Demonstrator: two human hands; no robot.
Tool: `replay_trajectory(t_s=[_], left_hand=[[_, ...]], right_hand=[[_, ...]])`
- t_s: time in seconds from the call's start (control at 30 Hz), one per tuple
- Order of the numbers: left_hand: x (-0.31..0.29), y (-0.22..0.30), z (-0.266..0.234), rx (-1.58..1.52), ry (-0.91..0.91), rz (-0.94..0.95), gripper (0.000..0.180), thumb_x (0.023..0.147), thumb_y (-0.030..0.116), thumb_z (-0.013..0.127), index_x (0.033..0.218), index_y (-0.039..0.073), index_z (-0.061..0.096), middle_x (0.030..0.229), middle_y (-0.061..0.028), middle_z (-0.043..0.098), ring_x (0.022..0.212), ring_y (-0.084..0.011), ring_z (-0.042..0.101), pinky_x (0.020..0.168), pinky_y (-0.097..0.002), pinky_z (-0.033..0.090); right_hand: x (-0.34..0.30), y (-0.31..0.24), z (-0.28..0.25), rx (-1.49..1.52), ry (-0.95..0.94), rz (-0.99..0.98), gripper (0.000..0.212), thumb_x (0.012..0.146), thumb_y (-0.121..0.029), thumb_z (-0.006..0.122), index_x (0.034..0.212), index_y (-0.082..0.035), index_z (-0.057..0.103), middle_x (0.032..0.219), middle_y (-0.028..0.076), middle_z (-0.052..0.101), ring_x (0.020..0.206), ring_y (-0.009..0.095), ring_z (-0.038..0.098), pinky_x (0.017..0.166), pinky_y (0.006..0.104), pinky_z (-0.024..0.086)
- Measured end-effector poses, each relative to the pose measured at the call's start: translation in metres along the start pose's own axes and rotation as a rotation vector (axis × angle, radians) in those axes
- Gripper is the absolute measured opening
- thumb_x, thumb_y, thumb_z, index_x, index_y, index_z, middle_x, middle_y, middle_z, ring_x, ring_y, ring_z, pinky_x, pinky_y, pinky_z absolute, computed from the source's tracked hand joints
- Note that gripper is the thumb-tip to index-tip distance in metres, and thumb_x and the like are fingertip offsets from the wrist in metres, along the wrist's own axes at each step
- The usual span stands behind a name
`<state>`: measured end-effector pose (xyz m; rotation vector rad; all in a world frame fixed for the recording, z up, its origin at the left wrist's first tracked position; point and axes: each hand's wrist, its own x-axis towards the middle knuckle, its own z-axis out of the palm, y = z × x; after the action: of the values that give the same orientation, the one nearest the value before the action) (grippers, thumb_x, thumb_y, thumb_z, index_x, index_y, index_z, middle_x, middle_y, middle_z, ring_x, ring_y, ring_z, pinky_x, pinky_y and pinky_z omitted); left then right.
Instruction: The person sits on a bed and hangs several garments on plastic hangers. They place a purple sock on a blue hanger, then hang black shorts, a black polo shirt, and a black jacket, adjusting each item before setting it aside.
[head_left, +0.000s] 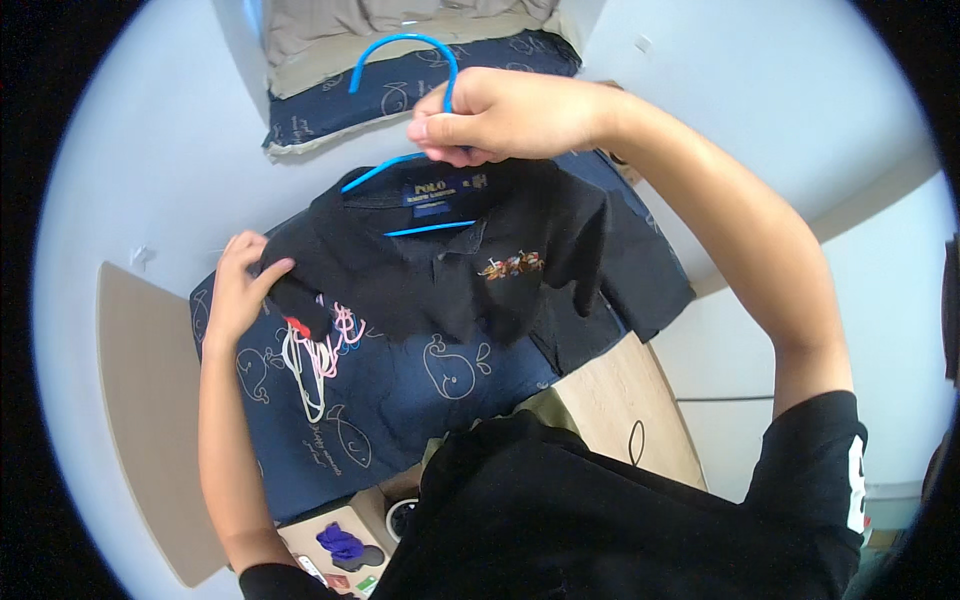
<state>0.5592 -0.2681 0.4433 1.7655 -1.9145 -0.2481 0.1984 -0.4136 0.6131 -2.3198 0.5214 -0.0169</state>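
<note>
A black polo shirt (400,280) with a small embroidered chest emblem hangs in front of me on a blue hanger (407,38). Closed around the base of the hanger's hook is my right hand (465,120), with the curved hook rising above it. The hanger's bars show through the shirt's open collar. At the shirt's left shoulder area, my left hand (240,285) has its thumb and fingers closed on the black fabric. Just under that side of the shirt lie several white and pink hangers (318,370), partly covered by it.
Below the shirt is a bed with a dark blue whale-print sheet (450,375). A matching pillow (400,95) lies by the far wall under a beige curtain (390,30). A wooden panel (150,410) stands at left. Near me, a small table (310,530) bears a purple cloth (340,542).
</note>
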Motion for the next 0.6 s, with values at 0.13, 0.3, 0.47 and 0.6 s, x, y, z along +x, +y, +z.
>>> replay_trajectory(t_s=[0.13,0.3,0.47,0.6], left_hand=[[-0.012,-0.048,0.029,-0.381,0.286,-0.211,0.026,0.096,0.017,0.072,0.11,-0.004,0.067,0.118,-0.0099,0.066,0.107,-0.019,0.061,0.096,-0.0293,0.045],[-0.079,-0.122,0.102,-0.562,0.636,-0.627,0.043,0.1,0.024,0.069,0.134,0.0,0.059,0.112,-0.0054,0.067,0.098,-0.0132,0.061,0.086,-0.0273,0.05],[-0.247,-0.152,0.23,-0.709,0.351,-0.837,0.02,0.103,0.025,0.063,0.108,0.006,0.062,0.088,0.002,0.059,0.074,-0.007,0.052,0.063,-0.0226,0.042],[-0.389,-0.096,0.325,-0.787,0.091,-1.108,0.018,0.102,0.023,0.062,0.096,0.006,0.061,0.073,0.0002,0.059,0.062,-0.0098,0.054,0.056,-0.0264,0.044]], right_hand=[[0.012,0.018,0.0,0.14,0.154,-0.142,0.025,0.106,-0.025,0.059,0.122,-0.007,0.064,0.095,0.002,0.064,0.085,0.01,0.056,0.078,0.0262,0.049],[0.054,0.012,0.019,0.259,0.352,-0.062,0.023,0.102,-0.014,0.061,0.118,0.001,0.068,0.093,0.008,0.072,0.077,0.01,0.068,0.069,0.0235,0.053],[0.137,0.031,-0.007,0.364,0.459,-0.167,0.022,0.103,-0.017,0.059,0.115,-0.001,0.067,0.088,0.005,0.074,0.07,0.011,0.068,0.063,0.0273,0.054],[0.053,0.032,-0.047,0.547,0.546,-0.102,0.02,0.104,-0.009,0.054,0.102,0.006,0.067,0.081,0.014,0.068,0.059,0.016,0.059,0.054,0.0276,0.05]])
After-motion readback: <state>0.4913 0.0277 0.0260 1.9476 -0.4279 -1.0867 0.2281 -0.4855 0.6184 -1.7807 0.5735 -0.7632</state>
